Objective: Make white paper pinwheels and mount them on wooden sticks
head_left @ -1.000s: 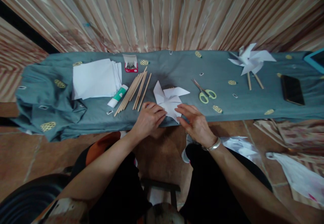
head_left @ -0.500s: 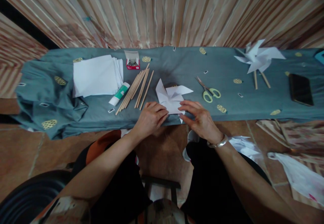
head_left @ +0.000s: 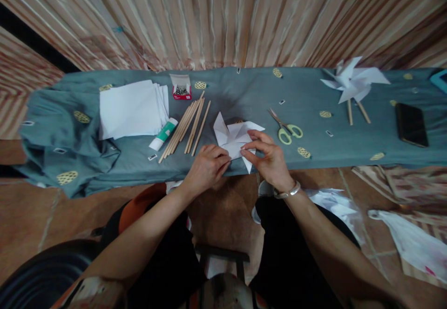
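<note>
A white paper pinwheel (head_left: 233, 137), with folded blades and no stick visible on it, lies near the front edge of the cloth-covered table. My left hand (head_left: 208, 165) pinches its lower left corner between thumb and fingers. On the other side, my right hand (head_left: 267, 156) grips the right part of the paper, thumb below and fingers above. One pointed flap sticks out downward between the hands. To the left lie several wooden sticks (head_left: 185, 126). Green-handled scissors (head_left: 287, 128) rest to the right, slightly opened.
At left are a stack of white paper (head_left: 131, 109), a glue stick (head_left: 163, 134) and a red box of metal pins (head_left: 182, 90). Finished pinwheels (head_left: 352, 83) on sticks and a dark phone (head_left: 412, 124) lie at right. Plastic bags (head_left: 412, 244) sit on the floor.
My right hand has shifted slightly left and in over the paper, its fingers closing on it. The lower flap shows more now. My left hand stays at its corner.
</note>
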`<state>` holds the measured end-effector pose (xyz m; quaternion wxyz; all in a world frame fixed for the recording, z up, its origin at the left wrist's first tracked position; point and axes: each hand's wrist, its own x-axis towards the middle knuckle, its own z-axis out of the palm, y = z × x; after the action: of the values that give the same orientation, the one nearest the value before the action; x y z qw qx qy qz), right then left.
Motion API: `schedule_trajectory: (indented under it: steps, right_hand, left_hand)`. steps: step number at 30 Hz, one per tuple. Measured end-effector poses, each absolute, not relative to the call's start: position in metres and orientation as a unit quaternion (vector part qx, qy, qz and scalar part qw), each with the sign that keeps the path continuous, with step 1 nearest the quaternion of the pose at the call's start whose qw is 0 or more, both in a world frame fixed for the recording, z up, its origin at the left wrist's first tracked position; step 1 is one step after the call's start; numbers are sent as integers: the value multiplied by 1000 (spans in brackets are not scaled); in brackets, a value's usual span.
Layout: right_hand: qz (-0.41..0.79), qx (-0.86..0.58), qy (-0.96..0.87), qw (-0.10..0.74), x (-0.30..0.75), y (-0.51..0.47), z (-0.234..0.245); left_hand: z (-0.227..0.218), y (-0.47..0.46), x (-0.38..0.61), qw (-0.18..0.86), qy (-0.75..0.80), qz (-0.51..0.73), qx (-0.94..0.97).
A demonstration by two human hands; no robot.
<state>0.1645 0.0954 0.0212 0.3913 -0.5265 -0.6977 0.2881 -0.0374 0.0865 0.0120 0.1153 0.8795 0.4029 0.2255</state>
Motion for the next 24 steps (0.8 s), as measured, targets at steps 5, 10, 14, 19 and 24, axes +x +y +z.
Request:
schedule_trajectory:
  steps: [5,10,14,19,24]
  right_hand:
    - [292,-531,-681,410,157,108,19]
    - [292,-554,-661,414,154,116,14]
    - [291,-559,-661,408,163,117,16]
    - [347,-528,-692,350,179,115,25]
    - [380,-513,-693,335,175,109,30]
  left_hand:
    - [12,87,-37,134,409,226,874]
    - [10,87,-39,172,423,239,857]
    - [11,88,-39,205,433,254,840]
    - [13,88,-38,214,441,257,833]
    - [13,87,-37,215,446,253,831]
